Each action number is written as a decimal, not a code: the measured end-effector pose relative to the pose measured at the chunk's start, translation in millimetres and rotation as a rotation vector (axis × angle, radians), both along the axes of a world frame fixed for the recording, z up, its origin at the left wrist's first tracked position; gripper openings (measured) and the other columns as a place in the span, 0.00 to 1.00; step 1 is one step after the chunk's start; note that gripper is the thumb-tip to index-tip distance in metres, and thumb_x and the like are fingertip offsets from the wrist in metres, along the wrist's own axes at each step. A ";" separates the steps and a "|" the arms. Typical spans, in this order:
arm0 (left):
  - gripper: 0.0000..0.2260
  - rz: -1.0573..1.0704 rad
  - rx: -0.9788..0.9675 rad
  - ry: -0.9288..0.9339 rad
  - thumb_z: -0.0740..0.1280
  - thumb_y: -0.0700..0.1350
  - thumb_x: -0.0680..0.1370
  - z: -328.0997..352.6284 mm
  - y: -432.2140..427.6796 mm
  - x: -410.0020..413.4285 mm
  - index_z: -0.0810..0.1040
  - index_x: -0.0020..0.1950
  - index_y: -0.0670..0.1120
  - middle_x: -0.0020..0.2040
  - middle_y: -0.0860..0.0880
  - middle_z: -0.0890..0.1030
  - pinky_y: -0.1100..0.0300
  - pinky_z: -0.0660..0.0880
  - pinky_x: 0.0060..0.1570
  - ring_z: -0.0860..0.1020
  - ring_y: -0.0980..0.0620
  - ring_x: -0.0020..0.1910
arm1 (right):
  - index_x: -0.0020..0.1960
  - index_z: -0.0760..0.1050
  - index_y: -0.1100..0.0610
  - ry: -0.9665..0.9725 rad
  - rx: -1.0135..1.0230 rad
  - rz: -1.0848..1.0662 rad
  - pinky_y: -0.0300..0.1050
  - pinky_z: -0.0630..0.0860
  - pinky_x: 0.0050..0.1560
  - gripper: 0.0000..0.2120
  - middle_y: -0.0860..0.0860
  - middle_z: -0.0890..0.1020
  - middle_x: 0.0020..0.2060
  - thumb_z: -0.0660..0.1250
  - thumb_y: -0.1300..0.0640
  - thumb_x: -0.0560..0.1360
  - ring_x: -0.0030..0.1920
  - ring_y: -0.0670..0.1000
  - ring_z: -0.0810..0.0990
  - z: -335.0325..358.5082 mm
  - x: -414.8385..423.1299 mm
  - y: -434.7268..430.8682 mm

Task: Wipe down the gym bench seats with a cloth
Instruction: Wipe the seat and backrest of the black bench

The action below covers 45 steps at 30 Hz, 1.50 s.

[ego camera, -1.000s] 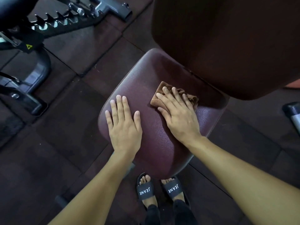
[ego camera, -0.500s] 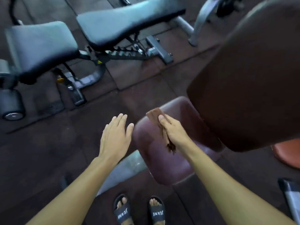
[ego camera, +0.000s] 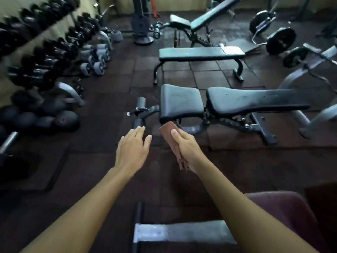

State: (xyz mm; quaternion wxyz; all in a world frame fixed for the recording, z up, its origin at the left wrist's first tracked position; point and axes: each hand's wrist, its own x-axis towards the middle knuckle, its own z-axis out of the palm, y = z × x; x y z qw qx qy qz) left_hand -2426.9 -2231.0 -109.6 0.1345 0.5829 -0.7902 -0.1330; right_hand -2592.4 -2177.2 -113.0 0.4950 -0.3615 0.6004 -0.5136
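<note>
My right hand [ego camera: 187, 148] grips a brown cloth [ego camera: 168, 131], which hangs from the fist in the air above the floor. My left hand [ego camera: 133, 148] floats beside it, fingers apart, holding nothing. Straight ahead stands a black adjustable bench with a seat pad [ego camera: 180, 102] and a long back pad [ego camera: 255, 100]. The maroon seat [ego camera: 284, 207] now lies at the lower right, partly behind my right forearm. Farther back are a flat black bench [ego camera: 200, 53] and an inclined bench [ego camera: 206, 17].
A dumbbell rack [ego camera: 45, 57] runs along the left wall, with dark balls [ego camera: 60, 120] on the floor below it. Weight plates and barbell frames [ego camera: 280, 41] crowd the right. A grey steel foot [ego camera: 182, 232] of the maroon bench lies at the bottom centre. Dark rubber tiles cover the floor.
Both hands lifted off the maroon seat, the right one taking the cloth along. The view swung up from that seat toward the black benches ahead.
</note>
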 end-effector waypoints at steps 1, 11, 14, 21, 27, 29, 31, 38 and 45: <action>0.22 0.027 -0.009 0.008 0.57 0.53 0.82 15.9 -14.6 32.2 0.68 0.74 0.45 0.74 0.47 0.70 0.46 0.61 0.73 0.65 0.47 0.74 | 0.62 0.78 0.57 0.007 -0.002 0.012 0.44 0.75 0.54 0.13 0.53 0.85 0.52 0.59 0.55 0.83 0.50 0.48 0.81 17.3 31.1 -20.0; 0.22 0.053 -0.013 -0.032 0.56 0.53 0.83 89.8 -74.4 187.5 0.68 0.74 0.44 0.73 0.47 0.71 0.46 0.63 0.71 0.68 0.46 0.72 | 0.51 0.80 0.52 -0.093 0.019 -0.001 0.45 0.77 0.43 0.10 0.53 0.84 0.44 0.60 0.54 0.83 0.43 0.52 0.81 77.3 191.7 -93.5; 0.22 0.032 0.021 -0.018 0.56 0.54 0.83 88.6 -78.8 193.8 0.68 0.74 0.45 0.73 0.47 0.70 0.46 0.63 0.71 0.68 0.46 0.72 | 0.56 0.80 0.55 -0.121 0.044 -0.009 0.44 0.76 0.41 0.12 0.55 0.84 0.45 0.60 0.52 0.83 0.41 0.51 0.81 73.8 199.1 -93.3; 0.22 -0.090 0.089 -0.038 0.56 0.53 0.82 67.2 -104.8 149.7 0.67 0.74 0.45 0.73 0.48 0.70 0.48 0.62 0.71 0.68 0.46 0.71 | 0.58 0.79 0.59 -0.146 0.083 -0.160 0.46 0.78 0.53 0.13 0.52 0.84 0.45 0.60 0.54 0.83 0.45 0.49 0.82 48.9 155.0 -105.2; 0.22 -0.207 0.149 -0.069 0.56 0.53 0.82 19.2 -169.9 53.9 0.68 0.74 0.46 0.73 0.49 0.71 0.46 0.64 0.70 0.69 0.46 0.71 | 0.61 0.79 0.62 -0.232 0.100 -0.323 0.46 0.79 0.57 0.14 0.51 0.85 0.46 0.61 0.56 0.83 0.46 0.49 0.84 -9.3 64.3 -154.8; 0.22 -0.248 0.164 -0.076 0.56 0.54 0.82 -9.3 -206.7 6.7 0.68 0.74 0.47 0.73 0.49 0.70 0.46 0.64 0.70 0.69 0.47 0.71 | 0.62 0.79 0.61 -0.240 0.120 -0.348 0.45 0.78 0.55 0.14 0.53 0.85 0.48 0.61 0.56 0.83 0.46 0.48 0.83 -34.5 22.3 -188.1; 0.22 -0.281 0.196 -0.082 0.56 0.54 0.82 -40.4 -251.3 -49.2 0.67 0.74 0.47 0.73 0.49 0.70 0.46 0.64 0.70 0.68 0.47 0.72 | 0.61 0.79 0.61 -0.257 0.141 -0.361 0.50 0.77 0.59 0.13 0.58 0.84 0.54 0.61 0.56 0.83 0.49 0.52 0.82 -65.6 -25.8 -231.2; 0.22 -0.275 0.354 -0.099 0.56 0.54 0.82 -160.5 -417.6 -236.1 0.66 0.75 0.47 0.74 0.49 0.69 0.49 0.63 0.71 0.67 0.48 0.73 | 0.62 0.79 0.59 -0.142 0.289 -0.386 0.47 0.76 0.63 0.14 0.54 0.84 0.56 0.61 0.55 0.83 0.58 0.50 0.82 -181.6 -197.8 -382.6; 0.22 -0.303 0.339 -0.128 0.58 0.53 0.82 -279.5 -527.9 -310.9 0.66 0.75 0.46 0.75 0.49 0.67 0.47 0.61 0.73 0.63 0.49 0.75 | 0.57 0.80 0.54 0.014 0.316 -0.441 0.38 0.78 0.53 0.10 0.49 0.84 0.51 0.61 0.55 0.82 0.49 0.42 0.82 -289.2 -300.4 -476.3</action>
